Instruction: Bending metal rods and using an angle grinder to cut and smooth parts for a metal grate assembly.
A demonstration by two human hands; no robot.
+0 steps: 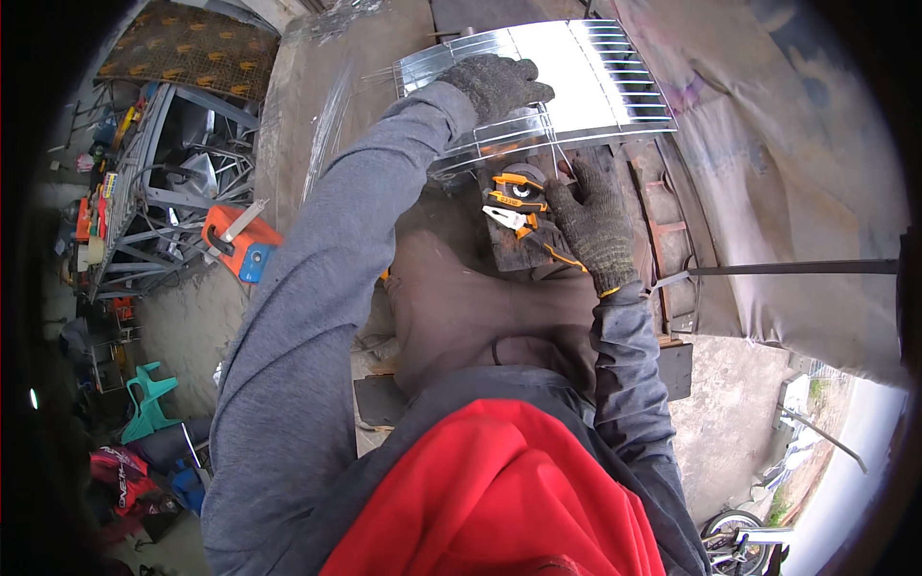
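Can see the wire rack (634, 81) just beyond the dark wooden board (506, 252), lying nearly flat. Has its long axis going from left to right across the far side of the board, with the right end pointing slightly farther from the body than the left end.

On the left of the board, well apart, a grey metal frame (219, 108), open, with loose metal pieces (197, 178) inside. Between this frame and the board, nearer to the frame, an orange and blue thing (240, 245), of kind not clear.

Looks silver and shiny, the rack: made of thin bars, bare at the right end, with a bright metal sheet (586, 82) over the middle part.

On top of the rack, beyond the board, the left hand (495, 86), in dark knitted glove, with fingers close together and bent; cannot tell if gripping a bar or only pressing. At the right edge of the board, the right hand (597, 221), gloved also, with thumb a little apart from the fingers; cannot tell if holding something.

On the board itself, pliers (526, 227) with orange and black handles, reaching toward the right hand, and just beyond, an orange and black tool (519, 180).
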